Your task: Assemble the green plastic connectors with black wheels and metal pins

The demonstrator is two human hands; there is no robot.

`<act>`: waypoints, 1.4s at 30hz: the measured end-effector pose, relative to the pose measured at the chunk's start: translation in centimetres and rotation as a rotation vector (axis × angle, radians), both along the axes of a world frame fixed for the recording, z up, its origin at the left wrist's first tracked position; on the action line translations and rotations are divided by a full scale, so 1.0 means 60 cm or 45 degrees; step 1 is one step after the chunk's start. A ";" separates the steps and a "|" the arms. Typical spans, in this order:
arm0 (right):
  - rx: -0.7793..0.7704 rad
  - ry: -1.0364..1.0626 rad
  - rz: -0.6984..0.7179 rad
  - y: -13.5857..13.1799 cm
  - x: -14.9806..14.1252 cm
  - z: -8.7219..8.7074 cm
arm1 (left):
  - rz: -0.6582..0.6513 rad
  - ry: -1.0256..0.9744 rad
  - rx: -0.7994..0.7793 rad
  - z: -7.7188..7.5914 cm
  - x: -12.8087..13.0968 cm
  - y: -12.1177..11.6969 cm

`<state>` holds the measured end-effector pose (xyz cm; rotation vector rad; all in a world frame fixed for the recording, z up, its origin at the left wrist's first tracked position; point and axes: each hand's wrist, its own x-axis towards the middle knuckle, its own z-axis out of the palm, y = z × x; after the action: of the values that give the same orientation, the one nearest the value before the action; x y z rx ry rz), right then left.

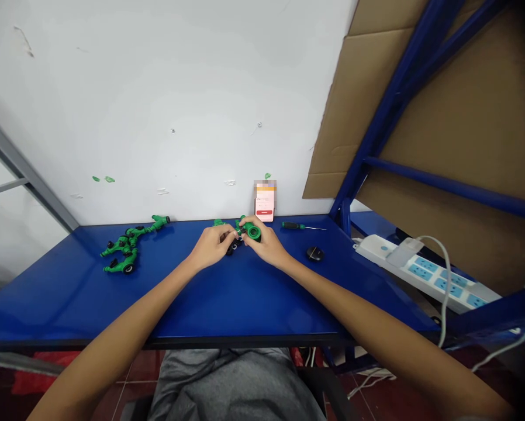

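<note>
Two bare forearms (135, 321) lie nearest the camera, above a grey-clothed lap (227, 383), slanting inward so that both hands meet just in front of the phone (265, 206). The right hand (266, 242) curls around a green tubular fitting (254, 233), its round mouth turned toward the camera, probably to steady it. The left hand (214, 244) has thumb and fingers pinched narrow against the fitting's left side; I cannot tell whether a small part sits between the tips.

The phone leans upright against the white wall (192, 105), presumably so its screen faces the person. Right of the phone, a screwdriver (303, 226) lies with its green-and-black handle toward it, which seems to suit an easy grab by the right hand. A small black mouse-like object (315, 253) rests nearer the person than the phone. Well left of the phone, a joined green-and-black pipe assembly (131, 242) lies apart, perhaps to leave working room.
</note>
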<state>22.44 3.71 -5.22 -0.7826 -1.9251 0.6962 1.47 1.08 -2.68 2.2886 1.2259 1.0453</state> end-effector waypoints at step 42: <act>-0.032 -0.065 0.028 -0.004 -0.002 0.001 | -0.109 -0.080 -0.253 0.004 0.001 -0.005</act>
<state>22.30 3.44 -5.15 -0.8025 -1.9767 0.7210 1.53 0.77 -2.43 2.1210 1.1420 0.9148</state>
